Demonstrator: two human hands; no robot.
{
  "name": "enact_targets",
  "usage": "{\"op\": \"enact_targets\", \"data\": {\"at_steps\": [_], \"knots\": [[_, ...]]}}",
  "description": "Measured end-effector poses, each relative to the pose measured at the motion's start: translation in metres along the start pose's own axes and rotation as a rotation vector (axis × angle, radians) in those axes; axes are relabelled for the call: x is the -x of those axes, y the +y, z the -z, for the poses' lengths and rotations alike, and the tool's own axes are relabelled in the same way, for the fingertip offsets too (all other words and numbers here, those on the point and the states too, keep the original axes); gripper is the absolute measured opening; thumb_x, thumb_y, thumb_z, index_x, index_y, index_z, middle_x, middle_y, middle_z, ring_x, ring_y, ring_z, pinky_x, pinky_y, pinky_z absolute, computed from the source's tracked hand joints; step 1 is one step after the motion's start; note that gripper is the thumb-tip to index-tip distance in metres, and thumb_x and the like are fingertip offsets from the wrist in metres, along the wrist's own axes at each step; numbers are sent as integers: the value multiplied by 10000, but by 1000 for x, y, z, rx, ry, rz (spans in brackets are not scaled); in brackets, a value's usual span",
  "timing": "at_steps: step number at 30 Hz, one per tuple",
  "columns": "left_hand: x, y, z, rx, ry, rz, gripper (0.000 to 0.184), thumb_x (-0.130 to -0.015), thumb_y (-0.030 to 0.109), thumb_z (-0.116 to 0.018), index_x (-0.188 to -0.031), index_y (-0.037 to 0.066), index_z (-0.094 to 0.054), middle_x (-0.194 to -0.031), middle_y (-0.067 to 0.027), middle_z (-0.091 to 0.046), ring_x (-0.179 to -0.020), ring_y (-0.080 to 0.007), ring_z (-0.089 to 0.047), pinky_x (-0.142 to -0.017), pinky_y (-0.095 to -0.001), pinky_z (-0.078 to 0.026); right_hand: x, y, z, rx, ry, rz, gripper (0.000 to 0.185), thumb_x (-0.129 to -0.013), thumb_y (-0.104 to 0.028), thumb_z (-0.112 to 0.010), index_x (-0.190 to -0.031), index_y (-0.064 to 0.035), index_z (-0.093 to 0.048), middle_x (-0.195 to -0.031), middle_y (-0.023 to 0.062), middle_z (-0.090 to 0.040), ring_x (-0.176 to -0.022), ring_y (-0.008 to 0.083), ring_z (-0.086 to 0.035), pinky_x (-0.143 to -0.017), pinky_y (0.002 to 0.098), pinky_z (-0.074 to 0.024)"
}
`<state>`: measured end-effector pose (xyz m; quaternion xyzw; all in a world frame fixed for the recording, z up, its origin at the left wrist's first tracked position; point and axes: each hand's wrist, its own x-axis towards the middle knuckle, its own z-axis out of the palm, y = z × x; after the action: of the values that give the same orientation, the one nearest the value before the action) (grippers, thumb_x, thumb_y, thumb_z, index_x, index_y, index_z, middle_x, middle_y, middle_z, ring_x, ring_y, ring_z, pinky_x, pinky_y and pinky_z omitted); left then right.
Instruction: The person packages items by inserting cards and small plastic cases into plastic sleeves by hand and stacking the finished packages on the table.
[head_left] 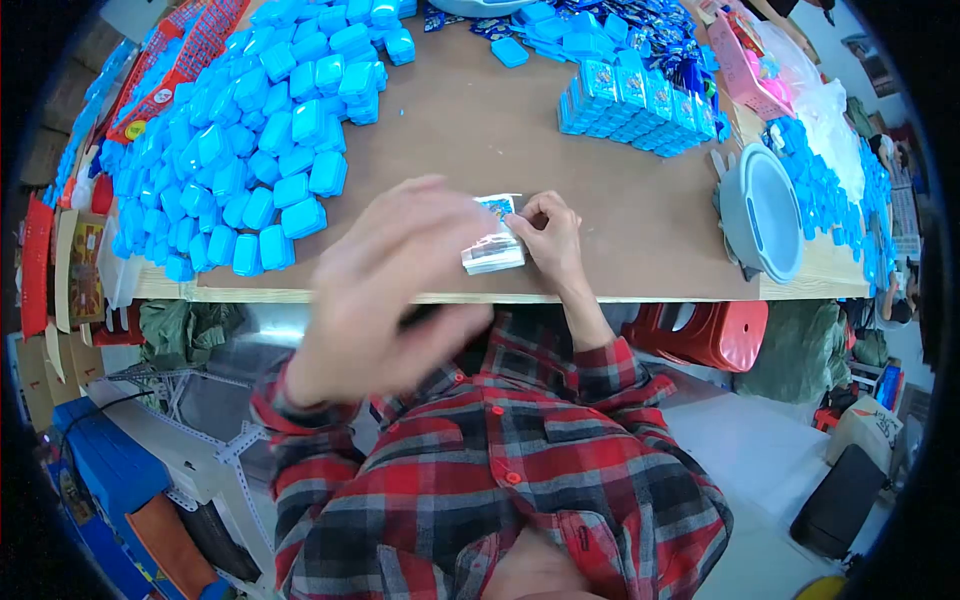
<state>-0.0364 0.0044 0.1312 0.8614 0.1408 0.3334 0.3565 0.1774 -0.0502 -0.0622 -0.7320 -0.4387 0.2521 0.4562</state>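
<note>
A small stack of glossy printed labels (493,252) lies near the front edge of the table, with a blue picture on its upper part. My right hand (550,235) is at its right side, fingers curled, thumb and forefinger pinched on the label's edge. My left hand (395,290) is raised nearer the camera, left of the labels, and smeared by motion. Its thumb stands away from the palm, but whether it holds anything is unclear. To the left lies a big heap of light blue plastic boxes (258,210).
Neat stacks of blue boxes with picture labels (630,100) stand at the back right, beside dark blue packets (660,35). A light blue basin (762,212) sits at the right edge. Red basket (205,45) back left, pink basket (740,65) back right; a red stool (735,335) is below.
</note>
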Motion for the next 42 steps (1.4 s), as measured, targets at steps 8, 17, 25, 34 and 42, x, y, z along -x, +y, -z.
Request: {"op": "enact_targets", "data": {"at_steps": [8,17,25,34,42], "knots": [[59,-113,-107,-445,-304,78,756,-765,277,-684,-1350,-67,-353,-1457,-226,-315,-1383,-347,-258,-1114,-467,-232,-1,4,1,-48,-20,89,121,-790,-118,-634,-718,-22,-616,-849,30,-584,-745,172,-515,-858,325,-298],[66,-115,-114,-524,-325,73,734,-789,318,-662,-1339,-67,-365,-1447,-226,-327,-1382,-355,-254,-1102,-491,-230,-2,11,5,174,81,274,97,-820,-61,-578,-781,15,-626,-868,42,-586,-733,173,-522,-800,311,-343],[49,-115,-116,-326,5,148,490,-791,225,-665,-1189,-26,-529,-1229,-174,-528,-1161,-317,-467,-973,-408,-367,3,-23,35,-190,98,149,117,-851,-44,-554,-866,41,-633,-871,52,-573,-720,159,-508,-668,264,-392],[28,-109,-118,323,378,498,29,-762,9,-660,-753,-15,-648,-744,-38,-591,-702,-125,-504,-658,-223,-407,11,-47,21,-222,-6,202,76,-836,-4,-581,-850,49,-633,-840,56,-565,-707,148,-494,-633,234,-399],[36,-116,-116,474,387,480,71,-746,-9,-658,-698,2,-608,-708,-29,-578,-654,-125,-483,-638,-232,-398,8,-42,18,-360,36,145,48,-824,8,-611,-814,45,-639,-787,31,-553,-687,104,-465,-630,204,-374]]}}
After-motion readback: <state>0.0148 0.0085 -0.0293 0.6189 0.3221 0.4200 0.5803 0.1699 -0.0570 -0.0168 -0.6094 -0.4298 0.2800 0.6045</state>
